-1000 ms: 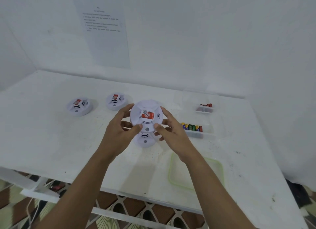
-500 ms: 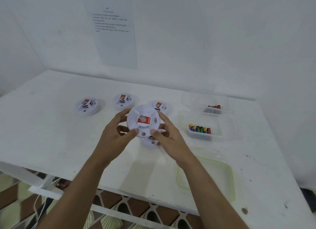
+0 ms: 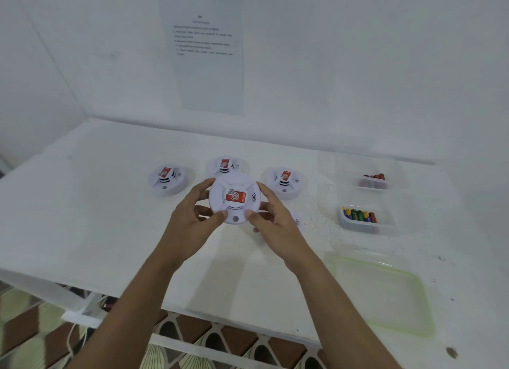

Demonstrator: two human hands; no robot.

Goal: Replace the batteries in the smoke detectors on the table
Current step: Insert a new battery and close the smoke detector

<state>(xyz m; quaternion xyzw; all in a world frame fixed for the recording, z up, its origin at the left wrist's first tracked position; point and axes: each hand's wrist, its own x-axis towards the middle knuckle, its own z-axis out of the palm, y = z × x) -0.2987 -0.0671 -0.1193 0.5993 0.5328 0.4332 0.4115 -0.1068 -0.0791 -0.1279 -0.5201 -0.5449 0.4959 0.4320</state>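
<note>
A round white smoke detector with a red label is held above the table between both hands. My left hand grips its left rim, thumb on the front edge. My right hand grips its right rim the same way. Three more detectors stand behind it: one at the left, one in the middle partly hidden, one at the right. Another detector lies mostly hidden under my right hand. A clear tub of coloured batteries and a farther tub of red batteries sit at the right.
A green-rimmed clear lid or tray lies near the table's front right. A printed sheet hangs on the white wall behind. The white table's front edge runs below my forearms, with patterned floor under it.
The view has shifted, so the table's things sit farther right and the right-hand detector has come into sight. Both hands still hold the detector, which has turned slightly.
</note>
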